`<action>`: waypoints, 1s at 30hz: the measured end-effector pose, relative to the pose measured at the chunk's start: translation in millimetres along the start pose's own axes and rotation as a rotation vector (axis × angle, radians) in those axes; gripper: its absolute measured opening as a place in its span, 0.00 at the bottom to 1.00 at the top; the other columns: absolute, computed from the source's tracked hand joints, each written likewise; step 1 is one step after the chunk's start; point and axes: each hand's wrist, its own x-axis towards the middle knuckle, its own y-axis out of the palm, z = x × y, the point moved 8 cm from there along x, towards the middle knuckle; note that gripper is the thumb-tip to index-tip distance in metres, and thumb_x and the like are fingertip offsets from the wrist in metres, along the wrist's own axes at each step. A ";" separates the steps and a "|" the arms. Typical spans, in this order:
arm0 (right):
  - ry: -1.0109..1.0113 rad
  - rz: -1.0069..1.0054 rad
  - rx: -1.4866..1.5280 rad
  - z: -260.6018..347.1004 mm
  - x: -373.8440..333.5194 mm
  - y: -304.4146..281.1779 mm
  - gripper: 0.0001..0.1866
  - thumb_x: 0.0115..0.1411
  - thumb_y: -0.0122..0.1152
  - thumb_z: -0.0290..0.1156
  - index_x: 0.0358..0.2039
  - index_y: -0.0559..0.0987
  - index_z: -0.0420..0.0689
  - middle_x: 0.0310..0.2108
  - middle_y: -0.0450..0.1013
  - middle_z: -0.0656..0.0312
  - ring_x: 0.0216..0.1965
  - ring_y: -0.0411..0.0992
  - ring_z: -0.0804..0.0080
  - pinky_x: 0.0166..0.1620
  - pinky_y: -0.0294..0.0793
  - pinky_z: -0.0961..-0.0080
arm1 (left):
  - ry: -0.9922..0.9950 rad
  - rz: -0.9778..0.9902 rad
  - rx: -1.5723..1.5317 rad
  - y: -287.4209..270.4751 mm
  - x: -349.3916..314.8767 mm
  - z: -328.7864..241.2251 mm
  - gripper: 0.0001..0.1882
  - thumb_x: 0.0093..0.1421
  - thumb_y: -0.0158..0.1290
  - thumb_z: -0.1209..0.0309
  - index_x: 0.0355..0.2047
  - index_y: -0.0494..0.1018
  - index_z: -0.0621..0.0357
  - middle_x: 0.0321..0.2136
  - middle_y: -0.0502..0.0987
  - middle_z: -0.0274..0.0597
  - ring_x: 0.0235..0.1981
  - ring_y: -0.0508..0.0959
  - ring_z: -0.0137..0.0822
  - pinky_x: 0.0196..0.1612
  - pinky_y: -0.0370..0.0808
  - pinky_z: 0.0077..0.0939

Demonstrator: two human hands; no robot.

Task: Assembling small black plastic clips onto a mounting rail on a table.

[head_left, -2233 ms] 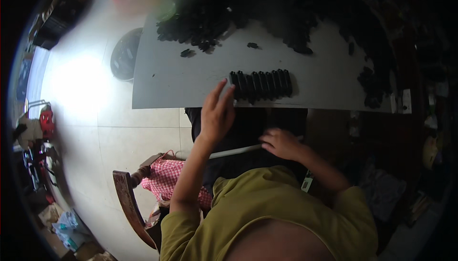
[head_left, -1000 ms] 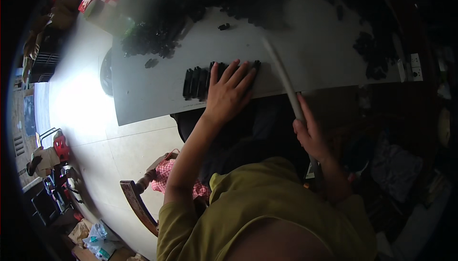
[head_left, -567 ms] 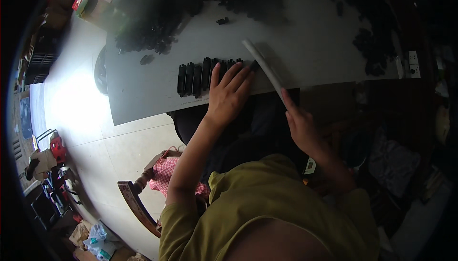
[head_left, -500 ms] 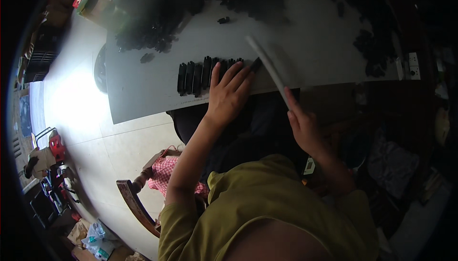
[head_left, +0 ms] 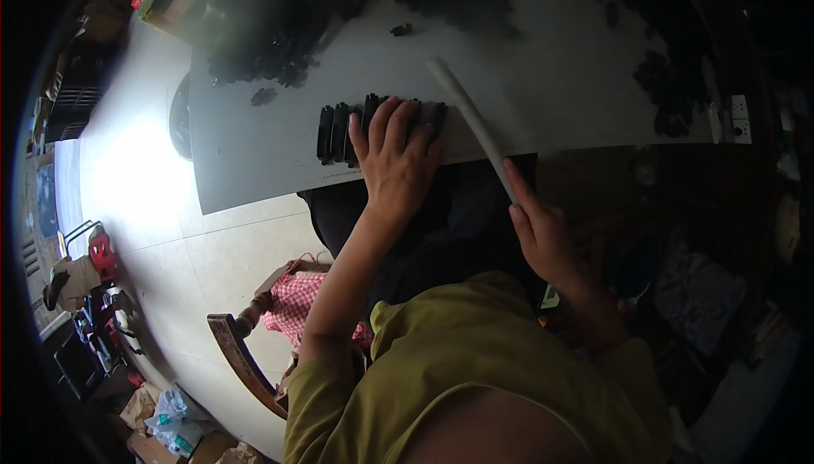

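Observation:
A row of narrow black plastic pieces (head_left: pixel 341 133) stands side by side near the table's front edge. My left hand (head_left: pixel 397 159) lies over the right part of that row, fingers spread and covering several of the pieces; whether it grips any is hidden, but the fingers are apart. My right hand (head_left: pixel 543 231) is closed on the near end of a long pale stick (head_left: pixel 475 116), with the index finger stretched along it. The stick points up and left over the table, its far end to the right of the row. Its exact kind does not show.
The grey tabletop (head_left: pixel 254 163) holds dark heaps of small black parts (head_left: pixel 263 53) at the back and a smaller heap (head_left: pixel 666 86) at the right. One loose black piece (head_left: pixel 401 30) lies mid-table. A wooden chair (head_left: pixel 242 362) with a checked cloth stands at my left.
My left hand has shifted left over the row, and the piece at its right end now stands closer to the others. The stick has swung slightly left in my right hand.

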 end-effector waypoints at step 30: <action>-0.193 -0.196 -0.089 23.1 -3.5 0.8 0.34 0.61 0.49 0.20 0.67 0.56 0.53 0.33 0.73 0.46 0.30 0.74 0.52 0.34 0.74 0.66 | -0.033 0.031 -0.075 -5.4 -5.1 9.8 0.12 0.49 0.60 0.66 0.36 0.77 0.50 0.51 0.68 0.39 0.59 0.63 0.42 0.63 0.48 0.58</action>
